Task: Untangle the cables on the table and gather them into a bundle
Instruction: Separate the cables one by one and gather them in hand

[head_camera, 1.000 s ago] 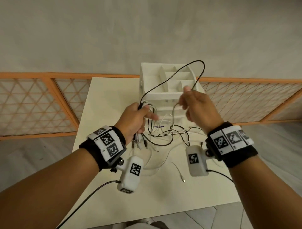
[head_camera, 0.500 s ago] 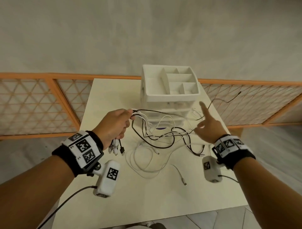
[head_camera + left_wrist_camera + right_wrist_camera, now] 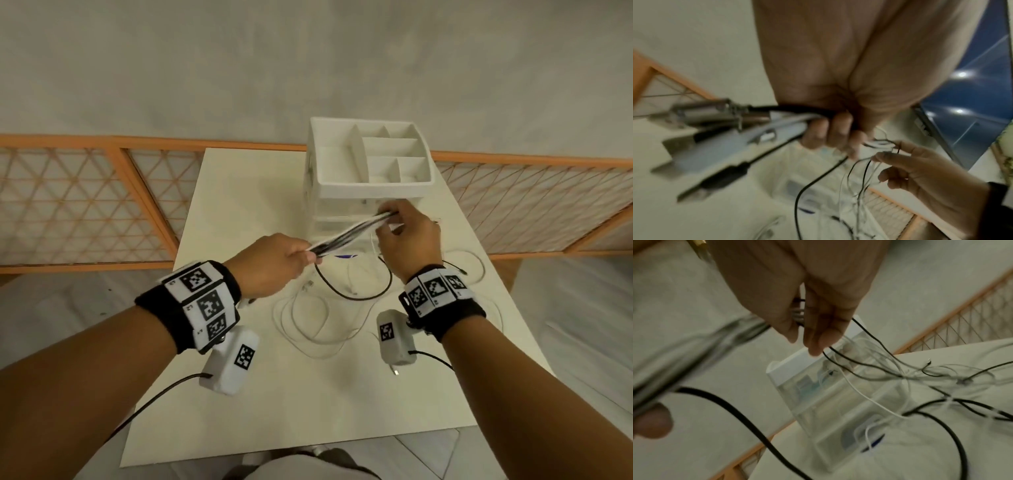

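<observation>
A bunch of black and white cables (image 3: 349, 233) runs taut in the air between my two hands. My left hand (image 3: 274, 265) grips one end, its fingers (image 3: 830, 134) curled round the strands, with the plug ends (image 3: 719, 113) sticking out behind. My right hand (image 3: 406, 236) pinches the same strands (image 3: 797, 314) further along, close to the organiser. From there the cables fall loose: a black loop (image 3: 356, 294) and white loops (image 3: 308, 329) lie on the cream table (image 3: 342, 394), and more strands (image 3: 920, 374) trail right.
A white compartment organiser (image 3: 370, 161) on clear drawers (image 3: 838, 402) stands at the table's back centre, just beyond my right hand. An orange lattice fence (image 3: 85, 198) runs behind the table. A loose white plug (image 3: 395, 371) lies near the right wrist camera.
My right hand came in from the open, pointing pose at the right and took hold of the cables. The strands are now pulled straight between both hands, lifted off the table.
</observation>
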The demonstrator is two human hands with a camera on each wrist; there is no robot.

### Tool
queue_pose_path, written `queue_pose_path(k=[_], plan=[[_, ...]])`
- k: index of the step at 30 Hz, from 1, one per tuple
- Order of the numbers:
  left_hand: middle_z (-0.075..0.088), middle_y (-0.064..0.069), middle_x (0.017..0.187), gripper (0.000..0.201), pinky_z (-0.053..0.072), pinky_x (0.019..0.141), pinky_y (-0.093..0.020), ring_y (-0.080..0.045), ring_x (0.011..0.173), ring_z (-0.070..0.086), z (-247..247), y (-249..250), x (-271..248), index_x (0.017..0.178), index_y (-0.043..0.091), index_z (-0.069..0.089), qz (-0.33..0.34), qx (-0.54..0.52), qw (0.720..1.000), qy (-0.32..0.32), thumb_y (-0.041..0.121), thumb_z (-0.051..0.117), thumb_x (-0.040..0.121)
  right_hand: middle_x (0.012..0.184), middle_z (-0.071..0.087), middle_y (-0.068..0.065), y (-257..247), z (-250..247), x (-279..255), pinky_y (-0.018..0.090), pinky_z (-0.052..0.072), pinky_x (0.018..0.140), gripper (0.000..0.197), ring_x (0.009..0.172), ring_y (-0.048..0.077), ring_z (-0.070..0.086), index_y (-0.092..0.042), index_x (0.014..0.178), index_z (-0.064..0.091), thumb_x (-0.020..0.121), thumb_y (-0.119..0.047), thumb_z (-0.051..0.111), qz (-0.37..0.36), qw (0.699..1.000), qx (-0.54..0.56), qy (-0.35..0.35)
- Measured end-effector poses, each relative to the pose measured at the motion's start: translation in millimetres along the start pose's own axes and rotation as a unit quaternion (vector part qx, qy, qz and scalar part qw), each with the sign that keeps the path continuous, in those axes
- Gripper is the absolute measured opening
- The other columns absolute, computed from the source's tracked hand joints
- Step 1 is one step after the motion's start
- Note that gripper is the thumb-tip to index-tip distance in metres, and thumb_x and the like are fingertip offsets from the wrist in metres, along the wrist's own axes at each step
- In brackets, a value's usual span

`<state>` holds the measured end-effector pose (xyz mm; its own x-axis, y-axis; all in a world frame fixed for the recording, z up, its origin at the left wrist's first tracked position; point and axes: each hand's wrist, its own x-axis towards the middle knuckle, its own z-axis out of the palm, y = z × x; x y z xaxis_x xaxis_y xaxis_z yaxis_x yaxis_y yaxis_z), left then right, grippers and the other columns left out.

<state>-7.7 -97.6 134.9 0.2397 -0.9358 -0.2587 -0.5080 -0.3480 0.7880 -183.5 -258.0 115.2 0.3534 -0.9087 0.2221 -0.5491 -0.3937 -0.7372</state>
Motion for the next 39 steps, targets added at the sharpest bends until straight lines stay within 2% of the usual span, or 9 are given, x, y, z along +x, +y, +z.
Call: queue_pose_path(k=[2,5,9,11,17,23,27,32,39], plan=[[0.056,-0.002,0.071,0.030,0.039,0.058,-0.028,-0.019,0.060,0.048,2,-10,5,0.100,0.022,0.071,-0.041,0.036,0.996,0.070,0.025,0.042,0.104,0.100,0.069,-0.008,5,11,-13,0.026,0.052,0.078,0.049,0.069,0.015,0.066,-0.029,0.129,0.053,0.087,-0.010,0.070,-0.026,0.998,0.014,-0.050],[0.057,-0.004,0.077,0.030,0.041,0.066,-0.033,-0.023,0.067,0.050,3,-24,8,0.092,0.020,0.066,-0.083,-0.006,0.989,0.125,0.025,0.040,0.103,0.101,0.070,-0.006,35,33,-48,0.030,0.052,0.078,0.045,0.074,0.020,0.064,-0.024,0.120,0.049,0.082,-0.012,0.069,-0.043,0.982,-0.049,-0.178],[0.050,-0.006,0.080,0.028,0.039,0.065,-0.037,-0.022,0.067,0.043,-1,-29,8,0.090,0.009,0.052,-0.086,-0.130,0.978,0.141,0.034,0.047,0.102,0.129,0.056,-0.002,73,59,-95,0.039,0.051,0.096,0.046,0.115,0.028,0.061,-0.031,0.128,0.054,0.085,-0.019,0.063,-0.061,0.868,-0.276,-0.409],[0.044,-0.004,0.075,0.025,0.036,0.055,-0.031,-0.017,0.058,0.036,-3,-22,8,0.086,0.012,0.046,-0.073,-0.202,0.966,0.143,0.032,0.050,0.102,0.133,0.052,0.002,90,65,-101,0.038,0.051,0.097,0.050,0.118,0.031,0.059,-0.029,0.137,0.051,0.090,-0.014,0.059,-0.032,0.841,-0.326,-0.430],[0.066,-0.005,0.083,0.022,0.032,0.047,-0.024,-0.017,0.059,0.042,-7,-2,9,0.099,0.006,0.054,-0.031,-0.251,0.959,0.127,0.026,0.047,0.104,0.094,0.066,0.011,78,53,-77,0.032,0.049,0.077,0.020,0.091,0.032,0.064,-0.016,0.098,0.079,0.092,-0.011,0.059,-0.083,0.915,-0.221,-0.326],[0.078,0.005,0.096,0.020,0.049,0.079,-0.036,-0.021,0.109,0.065,5,5,15,0.101,0.014,0.053,0.001,-0.189,0.979,0.077,0.029,0.041,0.105,0.076,0.061,-0.002,-14,2,-27,0.005,0.036,0.066,0.015,0.061,-0.001,0.049,-0.018,0.100,0.081,0.089,-0.012,0.073,-0.223,0.966,-0.017,-0.132],[0.072,-0.003,0.076,0.029,0.050,0.100,-0.049,-0.035,0.100,0.068,7,5,12,0.114,0.004,0.054,0.014,-0.224,0.972,0.073,0.028,0.040,0.106,0.082,0.066,-0.001,-38,-25,-9,0.005,0.039,0.066,0.015,0.065,-0.003,0.054,-0.019,0.104,0.080,0.092,-0.017,0.072,-0.217,0.972,0.018,-0.089],[0.051,-0.006,0.068,0.018,0.057,0.069,-0.031,-0.031,0.075,0.064,7,1,8,0.103,0.006,0.048,-0.010,-0.329,0.942,0.064,0.021,0.039,0.107,0.082,0.067,-0.003,-40,-41,11,0.009,0.045,0.071,0.013,0.069,-0.003,0.056,-0.021,0.102,0.079,0.093,-0.016,0.071,-0.171,0.981,0.089,-0.008],[0.050,-0.004,0.070,0.024,0.049,0.077,-0.040,-0.023,0.063,0.055,5,1,1,0.088,0.009,0.043,-0.011,-0.304,0.952,0.032,0.023,0.039,0.107,0.084,0.071,-0.003,-32,-40,15,0.032,0.054,0.071,0.011,0.069,0.019,0.061,-0.024,0.102,0.077,0.094,-0.025,0.070,-0.102,0.981,0.156,0.046]])
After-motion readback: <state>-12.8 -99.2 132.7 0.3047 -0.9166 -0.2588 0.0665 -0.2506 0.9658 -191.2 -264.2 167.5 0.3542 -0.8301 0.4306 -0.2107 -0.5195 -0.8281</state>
